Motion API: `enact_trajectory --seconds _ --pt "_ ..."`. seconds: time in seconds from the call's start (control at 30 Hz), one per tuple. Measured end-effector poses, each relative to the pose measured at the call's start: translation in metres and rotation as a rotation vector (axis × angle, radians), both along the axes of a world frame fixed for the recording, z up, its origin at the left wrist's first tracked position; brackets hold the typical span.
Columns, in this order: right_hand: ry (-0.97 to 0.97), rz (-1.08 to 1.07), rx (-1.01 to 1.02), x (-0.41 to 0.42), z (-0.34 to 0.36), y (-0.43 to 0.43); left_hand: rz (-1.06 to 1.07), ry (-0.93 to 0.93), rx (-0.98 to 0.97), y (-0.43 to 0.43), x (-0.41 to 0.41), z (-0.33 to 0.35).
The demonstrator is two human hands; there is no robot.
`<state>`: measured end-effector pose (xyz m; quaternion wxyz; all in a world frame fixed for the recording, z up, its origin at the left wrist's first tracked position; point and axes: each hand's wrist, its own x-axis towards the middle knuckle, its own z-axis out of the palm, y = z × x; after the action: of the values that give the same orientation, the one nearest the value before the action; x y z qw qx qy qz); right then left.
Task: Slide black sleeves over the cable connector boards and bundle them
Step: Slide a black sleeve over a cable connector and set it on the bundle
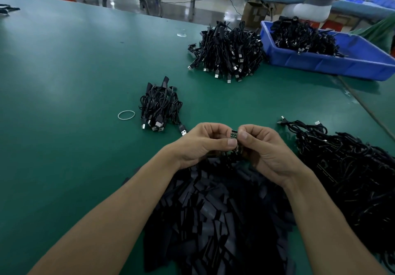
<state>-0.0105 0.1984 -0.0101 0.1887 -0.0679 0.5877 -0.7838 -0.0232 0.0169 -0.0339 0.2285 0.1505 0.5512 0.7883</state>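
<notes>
The left hand point(203, 144) and right hand point(267, 148) both pinched one connector board point(233, 134), held above the black sleeves point(218, 210) piled at the near edge of the counter point(64, 82). A cable bundle point(160, 108) lay beyond.

Head camera: looks forward-down, close over green table point(64, 82).

A small green board point(233, 134) is standing upright over a near heap of flat black sleeves point(213, 215); loose cables point(352, 168) are lying right.
</notes>
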Motion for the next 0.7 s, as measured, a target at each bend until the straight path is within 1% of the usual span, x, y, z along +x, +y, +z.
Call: enact_trajectory --seconds 0.07,0.1,0.2,0.3,0.33,0.4,0.47,0.53,0.6,0.63,0.7 --pt "0.019 -0.05 0.011 -0.001 0.004 0.003 0.037 0.002 0.043 -0.001 0.0 0.004" --pt "0.041 -0.124 0.037 -0.001 0.006 0.005 0.079 0.001 0.077 -0.002 0.0 0.006" --pt "0.145 -0.496 0.144 -0.005 0.013 0.013 0.244 0.013 0.243 -0.01 0.0 0.012" --pt "0.269 -0.862 0.14 -0.01 0.02 0.019 0.367 0.108 0.439 -0.02 -0.001 0.022" --pt "0.298 -0.953 0.138 -0.011 0.023 0.02 0.402 0.133 0.496 -0.024 -0.001 0.027" --pt "0.354 -1.052 0.224 -0.012 0.027 0.021 0.484 0.176 0.538 -0.032 -0.001 0.034" --pt "0.449 -1.044 0.354 -0.009 0.028 0.02 0.586 0.247 0.474 -0.037 -0.001 0.039" --pt "0.559 -0.969 0.418 -0.004 0.028 0.016 0.725 0.367 0.3 -0.04 0.002 0.039" --pt "0.628 -0.864 0.408 0.0 0.029 0.012 0.829 0.481 0.096 -0.041 0.005 0.039" --pt "0.646 -0.806 0.424 0.002 0.03 0.01 0.85 0.512 0.014 -0.042 0.006 0.039" --pt "0.661 -0.664 0.548 0.004 0.032 0.005 0.848 0.549 -0.12 -0.044 0.008 0.036"
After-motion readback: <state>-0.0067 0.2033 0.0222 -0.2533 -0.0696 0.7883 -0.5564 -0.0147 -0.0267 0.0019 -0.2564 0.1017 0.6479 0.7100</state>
